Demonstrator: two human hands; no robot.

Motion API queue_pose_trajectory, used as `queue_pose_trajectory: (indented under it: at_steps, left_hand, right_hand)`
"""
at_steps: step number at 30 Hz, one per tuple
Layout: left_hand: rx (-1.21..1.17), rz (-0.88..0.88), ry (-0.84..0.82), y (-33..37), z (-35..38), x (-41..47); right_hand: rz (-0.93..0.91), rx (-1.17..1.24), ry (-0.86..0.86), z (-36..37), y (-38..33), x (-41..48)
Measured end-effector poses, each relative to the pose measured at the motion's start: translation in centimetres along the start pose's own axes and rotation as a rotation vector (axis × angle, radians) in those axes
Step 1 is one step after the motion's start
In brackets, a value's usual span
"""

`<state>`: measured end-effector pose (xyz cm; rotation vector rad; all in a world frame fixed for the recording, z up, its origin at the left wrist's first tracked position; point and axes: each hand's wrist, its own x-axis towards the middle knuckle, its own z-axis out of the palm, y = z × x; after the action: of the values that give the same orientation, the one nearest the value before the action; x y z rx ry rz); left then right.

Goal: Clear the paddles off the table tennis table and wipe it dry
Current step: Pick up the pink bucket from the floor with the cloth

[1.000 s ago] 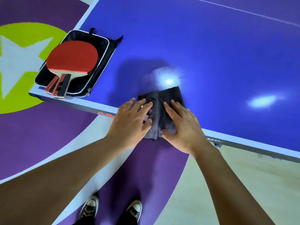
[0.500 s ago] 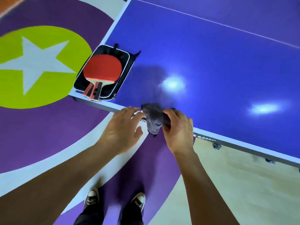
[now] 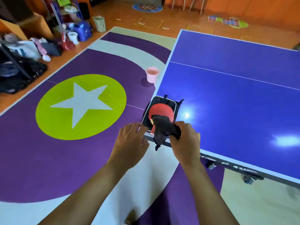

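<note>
The left hand [image 3: 129, 143] is held just off the near corner of the table [image 3: 235, 103], its grip loose and empty, the fingers slightly curled. Beyond it a pink bucket [image 3: 152, 74] is set on the floor beside the table. At the corner a red paddle [image 3: 159, 111] is laid on an opened black case [image 3: 175, 105]. Its handle is hidden by the cloth [image 3: 162, 132], so a second paddle beneath cannot be ruled out. The cloth is bunched in the grip of the right hand [image 3: 186, 143], raised over the table edge, with a tail left hanging.

The paddle is judged not yet cleared. The case appears to overhang the side edge, so it could be tipped to the floor if it were caught by the hanging tail or nudged by the left hand. Should the cloth be damp, the paddle's rubber could be wetted by a careless pass. The bucket could be knocked over by a sideways step.

The floor is painted in flat purple, with a lime disc and a white star [image 3: 81, 106]. The bucket is seen as smooth, tapered plastic. The paddle face is round and matte. The case is soft fabric, rectangular, with rounded corners and white piping. The cloth is dark grey, limp and crumpled. The table top is hard and glossy, marked by lamp glare and a thin white line.
</note>
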<state>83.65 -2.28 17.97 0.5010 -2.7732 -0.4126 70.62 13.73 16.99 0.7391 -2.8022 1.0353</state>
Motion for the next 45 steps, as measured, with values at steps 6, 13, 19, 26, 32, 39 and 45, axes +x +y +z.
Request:
queue_pose_trajectory:
  at_steps: [6, 13, 19, 26, 32, 39, 45]
  left_hand:
    - [0.041, -0.050, 0.022, -8.2, -4.3, 0.0]
    - [0.054, -0.044, 0.114, -15.4, -5.2, 6.5]
    - [0.074, -0.054, 0.053, -21.6, -3.8, 16.6]
    - [0.106, -0.049, 0.106, -26.4, -4.7, 27.5]
    - [0.072, -0.029, 0.075, -31.1, -3.7, 37.4]
    - [0.018, 0.038, 0.030, -39.2, -1.6, 52.2]
    - [0.019, 0.163, -0.022, -44.0, -0.4, 64.1]
  right_hand:
    - [0.034, 0.046, -0.017, 3.8, -8.4, 2.1]
    - [-0.009, 0.143, 0.044, 9.6, -13.5, 8.9]
    - [0.055, 0.154, -0.014, 16.1, -15.8, 18.9]
    - [0.070, 0.138, -0.057, 20.3, -19.1, 30.0]
    - [0.099, 0.133, -0.092, 24.1, -20.3, 40.2]
    - [0.248, 0.070, -0.075, 29.0, -22.3, 53.8]
    - [0.370, 0.062, -0.004, 32.7, -23.0, 63.1]
